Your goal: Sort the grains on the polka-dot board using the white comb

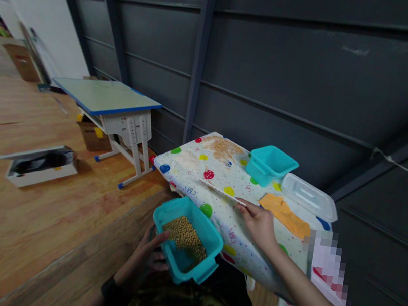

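Note:
My left hand grips a teal plastic box by its near-left rim, holding it just below the table's near edge; the box is part full of small tan beans. My right hand rests on the polka-dot tablecloth and pinches the end of a thin white stick that lies flat across the cloth. A pile of the same beans lies loose at the far side of the table.
A second, empty teal box stands at the back of the table, beside a clear plastic lid and an orange cloth. A blue-edged desk and an open cardboard box stand on the wooden floor to the left.

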Motion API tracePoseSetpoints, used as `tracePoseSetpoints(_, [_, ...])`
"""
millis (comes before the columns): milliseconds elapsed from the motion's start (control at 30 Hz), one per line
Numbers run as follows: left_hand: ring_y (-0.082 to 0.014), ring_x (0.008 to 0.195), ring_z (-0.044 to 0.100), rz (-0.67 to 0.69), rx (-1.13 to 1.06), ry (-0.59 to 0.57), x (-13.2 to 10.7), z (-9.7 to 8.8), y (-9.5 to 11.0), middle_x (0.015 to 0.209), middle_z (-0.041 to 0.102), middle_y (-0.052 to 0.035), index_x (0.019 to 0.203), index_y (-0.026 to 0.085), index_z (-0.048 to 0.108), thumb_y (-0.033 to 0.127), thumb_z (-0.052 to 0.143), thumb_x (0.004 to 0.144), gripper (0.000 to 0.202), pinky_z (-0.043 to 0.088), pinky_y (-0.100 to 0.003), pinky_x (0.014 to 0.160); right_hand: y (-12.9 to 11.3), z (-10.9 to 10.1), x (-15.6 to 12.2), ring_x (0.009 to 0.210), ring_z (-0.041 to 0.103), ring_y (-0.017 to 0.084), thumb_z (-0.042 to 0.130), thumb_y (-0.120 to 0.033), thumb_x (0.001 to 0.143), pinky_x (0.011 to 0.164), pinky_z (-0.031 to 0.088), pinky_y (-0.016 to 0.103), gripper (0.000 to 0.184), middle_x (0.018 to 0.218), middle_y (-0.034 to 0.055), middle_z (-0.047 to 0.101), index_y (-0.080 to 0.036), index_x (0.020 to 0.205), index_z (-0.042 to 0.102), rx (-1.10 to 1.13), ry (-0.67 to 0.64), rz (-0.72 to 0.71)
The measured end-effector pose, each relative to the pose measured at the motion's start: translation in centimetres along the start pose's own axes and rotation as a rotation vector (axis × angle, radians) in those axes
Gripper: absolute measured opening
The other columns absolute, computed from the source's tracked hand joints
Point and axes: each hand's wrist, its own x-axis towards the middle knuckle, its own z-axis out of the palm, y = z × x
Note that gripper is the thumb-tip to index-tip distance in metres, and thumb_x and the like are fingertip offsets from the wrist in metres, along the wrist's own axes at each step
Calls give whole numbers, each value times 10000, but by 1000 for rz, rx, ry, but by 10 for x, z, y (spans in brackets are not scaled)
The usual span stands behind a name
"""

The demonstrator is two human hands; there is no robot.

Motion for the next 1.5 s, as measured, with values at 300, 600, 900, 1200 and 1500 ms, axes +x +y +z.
tracePoseSetpoints(300, [-265,780,834,16,38,28,1,5,-4,1184,809,-94,1775,462,294,624,1017,773,1247,708,-403,684,1,-11,-18,824,892,343,661,-434,1012,790,734,445,323,1067,62,888,-298,1041,952,-65,87,13])
tracePoseSetpoints(600, [-251,782,837,51,44,10,-8,15,0,1357,799,-150,1759,414,318,612,957,851,1128,692,-385,662,1,-22,-33,855,894,359,654,-532,1010,819,731,460,383,1036,78,898,-287,1003,948,-93,165,61])
tracePoseSetpoints(900, [-256,804,841,80,50,29,-11,17,4,1312,798,-119,1734,384,352,577,942,875,1061,693,-384,676,-12,-36,-36,667,824,327,588,-708,1044,619,615,368,610,786,98,869,-246,778,883,-141,129,125])
tracePoseSetpoints(1200, [-274,823,849,57,47,44,-13,21,7,1235,796,-89,1637,379,403,602,949,861,975,711,-406,693,-43,-42,-63,479,719,231,576,-694,1104,536,524,303,653,641,72,803,-231,749,870,-217,121,23])
tracePoseSetpoints(1500, [-284,846,854,72,34,39,-10,19,5,1289,800,-113,1626,371,412,638,979,811,1028,697,-397,693,-72,-43,-78,576,804,246,633,-641,1103,549,584,284,568,761,76,864,-256,780,900,-87,90,-16])
